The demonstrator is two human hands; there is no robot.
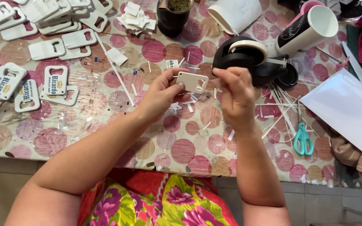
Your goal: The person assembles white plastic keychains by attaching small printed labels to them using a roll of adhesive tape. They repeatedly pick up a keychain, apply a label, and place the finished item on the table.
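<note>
Both forearms reach forward over the tabletop [181,146], wrists bent so the hands meet in the air. The left hand [161,94] pinches a small white plastic card with a cut-out slot [192,81] by its left edge, thumb under and fingers closed on top. The right hand [234,94] curls closed at the card's right edge, fingertips touching it — whether it also grips a strip of tape cannot be told. Just beyond the right hand sits a black tape dispenser [244,58] with a pale roll. Beyond the left hand stands a dark cup [172,19] — greenish stuff fills it. Right of the right hand lie teal scissors [303,140].
</note>
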